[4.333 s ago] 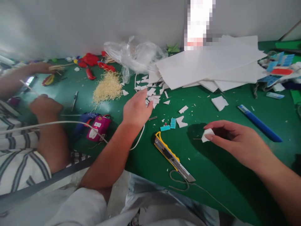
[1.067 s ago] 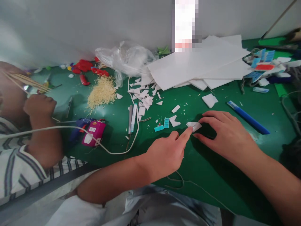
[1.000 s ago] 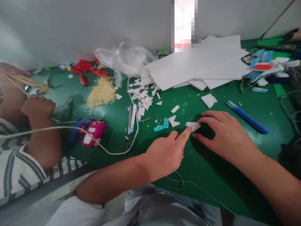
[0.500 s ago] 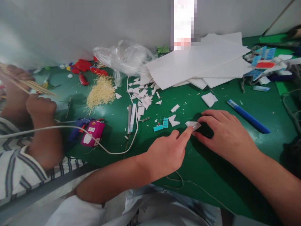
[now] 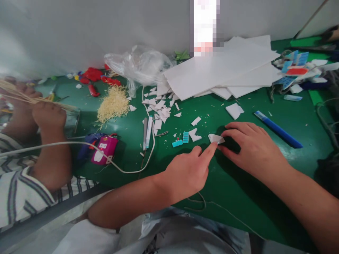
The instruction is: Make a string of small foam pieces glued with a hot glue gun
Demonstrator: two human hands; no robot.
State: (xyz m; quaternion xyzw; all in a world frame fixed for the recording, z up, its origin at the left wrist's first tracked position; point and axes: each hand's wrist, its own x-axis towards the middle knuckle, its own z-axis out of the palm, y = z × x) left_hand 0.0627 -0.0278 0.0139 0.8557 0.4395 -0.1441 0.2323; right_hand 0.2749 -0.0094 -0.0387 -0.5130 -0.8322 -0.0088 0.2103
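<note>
A small white foam-board piece [image 5: 215, 138] is at the fingertips of both hands, just above the green table. My left hand [image 5: 189, 173] is closed, its index finger stretched along to the near edge of the piece and the other fingers curled under; the thumb is mostly hidden. A tiny shiny spot shows at that fingertip, too small to name. With thumb and index finger curved towards each other, my right hand [image 5: 251, 148] grips the right corner of the same piece. To the left lie a notched white scrap [image 5: 195, 135] and blue striped bits [image 5: 185, 137].
White foam sheets [image 5: 212, 76] lie at the back, near white scraps [image 5: 160, 109] and a plastic bag [image 5: 143, 61]. A blue cutter [image 5: 278, 129] rests right. A white cable [image 5: 127, 171] crosses a pink box [image 5: 106, 150]. At left, another person's hands [image 5: 49, 113] hold thin sticks.
My hands stay at the white piece with almost no movement. The view shifts slightly. The other person's hands and sticks have moved a little to the right and down.
</note>
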